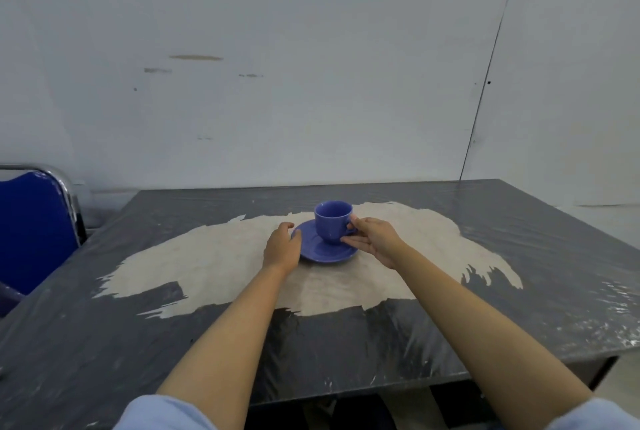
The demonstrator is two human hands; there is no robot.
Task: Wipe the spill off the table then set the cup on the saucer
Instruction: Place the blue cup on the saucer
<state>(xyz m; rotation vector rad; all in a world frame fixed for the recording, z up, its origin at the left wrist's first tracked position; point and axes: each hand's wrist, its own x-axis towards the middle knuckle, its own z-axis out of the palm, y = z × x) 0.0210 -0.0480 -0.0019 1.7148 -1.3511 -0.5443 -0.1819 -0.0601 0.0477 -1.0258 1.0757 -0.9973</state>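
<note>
So the blue cup [333,220] is sitting upright on the blue saucer [320,249], a bit toward the far right of the saucer's middle, handle pointing right. My right hand [372,240] is on that handle side: thumb up near the top of the handle, fingers [353,239] stretched out under it and touching the base of the cup just above the saucer's right rim. It looks like a pinch on the handle, but the handle itself is mostly hidden behind my thumb, so I can't swear how tight it is.

My left hand [282,245] is at the saucer's left edge, fingers curled a little and close together, fingertips right at the rim. Can't tell if they're actually gripping the rim or just resting against it.

The saucer sits about in the middle of a big pale, worn-looking patch [214,259] on the dark table [104,343]. That patch spreads out wide to both sides of the saucer and toward me, with ragged edges. The tabletop has a shiny, wrinkly plastic film look to it, with some whitish specks near the right front corner, well away from the saucer.

Left of the saucer, past the table's edge, there's a blue chair [34,232] with a chrome frame. Behind the saucer it's just a scuffed grey-white wall [311,65]. Both my forearms run from the near edge up to the saucer, light blue sleeves [162,414] at the very bottom.
</note>
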